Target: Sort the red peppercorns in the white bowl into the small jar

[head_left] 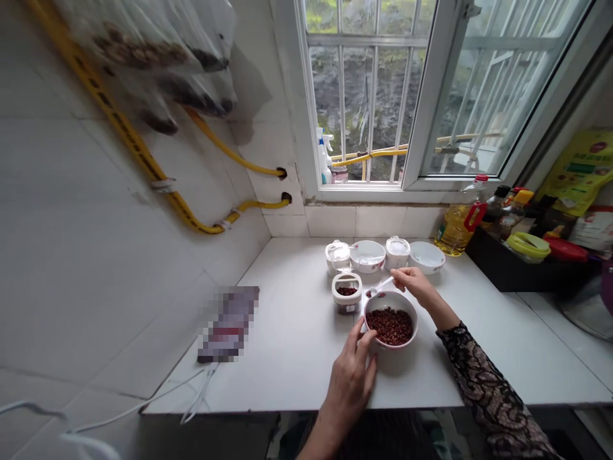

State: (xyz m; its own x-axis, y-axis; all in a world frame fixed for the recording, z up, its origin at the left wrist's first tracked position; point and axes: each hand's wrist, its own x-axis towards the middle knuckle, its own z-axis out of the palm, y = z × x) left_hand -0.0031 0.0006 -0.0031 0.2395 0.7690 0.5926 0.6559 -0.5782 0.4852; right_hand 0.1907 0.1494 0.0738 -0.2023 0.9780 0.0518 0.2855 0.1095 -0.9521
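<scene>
My left hand grips the left rim of a white bowl filled with dark red peppercorns or similar small grains. My right hand is just behind the bowl, pinching the handle of a white plastic spoon. Its scoop holds a few of the grains and sits above the bowl's far rim, close to a small clear jar. That jar has a white rim and holds some of the same dark grains.
Along the white counter's back stand two lidded white pots and two white bowls. An oil bottle and a black box of condiments stand to the right. A pixelated object and white cables lie left. Yellow gas pipes run along the tiled wall.
</scene>
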